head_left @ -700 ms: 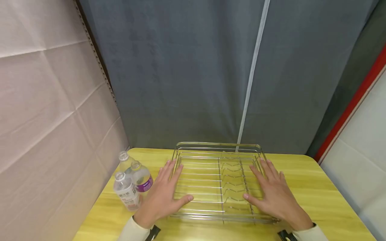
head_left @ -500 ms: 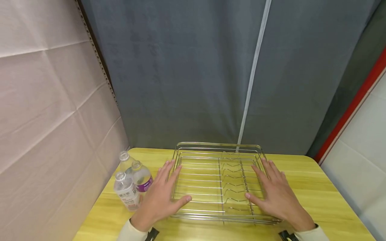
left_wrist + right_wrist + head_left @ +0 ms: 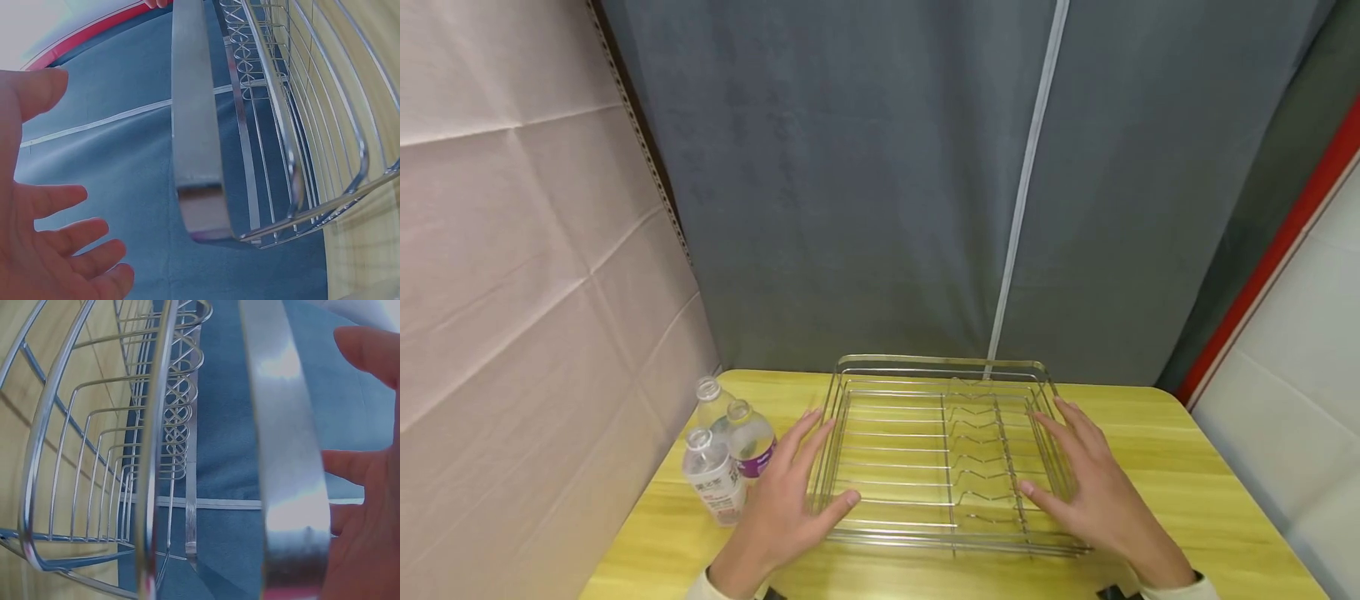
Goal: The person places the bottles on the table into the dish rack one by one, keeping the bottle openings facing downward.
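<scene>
A metal wire dish rack (image 3: 895, 483) stands on the yellow wood-grain table, with a row of wavy wires along its right part. My left hand (image 3: 782, 508) is beside the rack's left side, fingers spread and thumb pointing over the near left corner. In the left wrist view that hand (image 3: 56, 237) shows apart from the rack's flat metal rim (image 3: 197, 125). My right hand (image 3: 1101, 492) lies at the right side of the rack, its fingers extended. The right wrist view has the rim (image 3: 287, 437) passing in front of part of the right hand (image 3: 369, 512).
Three clear plastic bottles without caps stand left of the rack: one with a white label (image 3: 718, 492), one with a purple label (image 3: 756, 458), one behind (image 3: 709, 404). A grey curtain (image 3: 850, 208) hangs behind the table (image 3: 1180, 467). Pale walls flank both sides.
Both hands have shifted outward from the rack, the left one to the left and slightly down. The rack and bottles stay in place.
</scene>
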{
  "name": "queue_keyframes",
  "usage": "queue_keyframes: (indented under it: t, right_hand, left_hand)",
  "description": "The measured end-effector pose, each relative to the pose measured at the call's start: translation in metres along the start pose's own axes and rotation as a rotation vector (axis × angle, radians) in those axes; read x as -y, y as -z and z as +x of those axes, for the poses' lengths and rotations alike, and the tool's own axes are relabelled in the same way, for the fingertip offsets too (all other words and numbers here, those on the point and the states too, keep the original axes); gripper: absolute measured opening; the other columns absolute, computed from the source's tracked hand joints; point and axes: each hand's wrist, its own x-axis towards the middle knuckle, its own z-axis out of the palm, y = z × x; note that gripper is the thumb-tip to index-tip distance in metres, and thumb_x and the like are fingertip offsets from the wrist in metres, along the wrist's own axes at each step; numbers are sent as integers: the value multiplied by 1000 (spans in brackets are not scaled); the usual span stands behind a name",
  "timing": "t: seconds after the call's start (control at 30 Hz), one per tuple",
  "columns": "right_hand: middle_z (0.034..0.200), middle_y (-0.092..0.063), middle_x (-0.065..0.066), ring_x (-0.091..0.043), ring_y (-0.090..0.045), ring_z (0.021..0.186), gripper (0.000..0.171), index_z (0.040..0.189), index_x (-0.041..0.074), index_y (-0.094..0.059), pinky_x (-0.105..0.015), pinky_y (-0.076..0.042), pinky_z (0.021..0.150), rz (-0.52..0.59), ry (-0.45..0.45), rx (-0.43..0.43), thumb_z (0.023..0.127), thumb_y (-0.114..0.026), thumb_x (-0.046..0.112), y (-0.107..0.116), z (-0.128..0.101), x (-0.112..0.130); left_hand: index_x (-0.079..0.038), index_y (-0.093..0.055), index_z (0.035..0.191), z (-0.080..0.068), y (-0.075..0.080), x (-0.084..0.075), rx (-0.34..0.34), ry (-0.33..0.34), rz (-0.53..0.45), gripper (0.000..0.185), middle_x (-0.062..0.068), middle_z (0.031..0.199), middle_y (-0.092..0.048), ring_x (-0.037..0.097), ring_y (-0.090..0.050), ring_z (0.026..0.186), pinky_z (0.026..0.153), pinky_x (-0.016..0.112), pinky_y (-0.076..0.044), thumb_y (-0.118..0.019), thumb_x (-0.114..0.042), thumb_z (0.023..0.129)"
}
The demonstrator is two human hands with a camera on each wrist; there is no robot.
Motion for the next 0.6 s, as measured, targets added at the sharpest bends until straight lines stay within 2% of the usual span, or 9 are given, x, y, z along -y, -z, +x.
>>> queue_keyframes:
  t: [0.17, 0.3, 0.37, 0.4, 0.47, 0.53, 0.6]
  right_hand:
    - [170, -29, -22, -56, -40, 144, 89, 163, 23, -40, -85, -45, 92, 80, -16, -5, 88, -86, 39, 2, -6, -2]
    - [169, -31, -21, -58, -43, 142, 88, 163, 21, -40, -85, -44, 92, 132, -30, -1, 89, -85, 36, 2, -10, -2]
    - [169, -33, -20, -55, -45, 143, 87, 163, 23, -40, -80, -48, 96, 158, -37, 2, 90, -85, 34, 2, -12, -2]
    - [169, -34, -18, -52, -45, 144, 86, 163, 24, -40, -71, -52, 102, 168, -40, 3, 90, -85, 34, 2, -13, -2]
    - [170, -35, -15, -42, -44, 148, 87, 163, 29, -39, -45, -54, 111, 199, -41, 4, 90, -86, 32, 2, -15, -2]
    - [170, -35, -11, -23, -39, 153, 87, 162, 32, -39, -16, -45, 111, 228, -34, 2, 89, -86, 30, 2, -16, -2]
    - [170, -35, -10, -6, -33, 153, 86, 162, 33, -39, -1, -31, 108, 258, -24, -3, 89, -86, 28, 2, -17, -2]
  left_hand:
    - [-12, -49, 157, -7, 2, 0, -3, 12, -17, 90, 11, 164, -45, 38, -56, 140, 101, 58, -59, -86, -49, 84]
    - [-16, -47, 159, -14, 5, -1, 17, 48, -43, 89, 9, 164, -45, 39, -56, 140, 103, 61, -58, -85, -47, 86]
    - [-19, -46, 160, -19, 7, -1, 26, 69, -63, 88, 7, 165, -45, 39, -54, 142, 105, 64, -55, -85, -46, 86]
    - [-19, -45, 160, -21, 9, 0, 27, 78, -75, 88, 7, 164, -45, 39, -53, 143, 106, 65, -54, -86, -44, 86]
    - [-21, -46, 160, -25, 10, 0, 24, 97, -89, 88, 5, 165, -44, 38, -52, 144, 108, 67, -52, -87, -41, 85]
    - [-21, -47, 159, -29, 12, 0, 11, 109, -98, 87, 5, 164, -46, 37, -51, 144, 109, 66, -51, -88, -38, 84]
    - [-20, -48, 158, -32, 13, 0, -11, 117, -102, 87, 5, 162, -48, 36, -52, 143, 109, 65, -51, -90, -34, 82]
